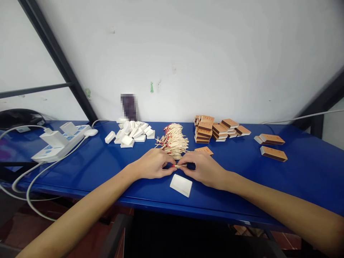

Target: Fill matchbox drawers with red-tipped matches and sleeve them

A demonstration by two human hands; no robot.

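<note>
Between the fingertips of my two hands lies a small bunch of matches (180,166), red heads toward the left. My left hand (154,163) pinches the head end. At the other end, my right hand (205,168) grips the sticks between thumb and fingers. Just beyond both hands spreads a large heap of loose matches (176,139). Closer to me, a white matchbox tray (181,185) rests on the blue table (236,200). A brown matchbox sleeve (204,150) lies flat behind my right hand, which partly hides it.
White matchbox trays (131,132) are piled at the back left. Brown matchboxes (205,127) are stacked at the back right, with two partly open matchboxes (274,153) further right. A power strip (61,145) with plugs and white cables occupies the left end.
</note>
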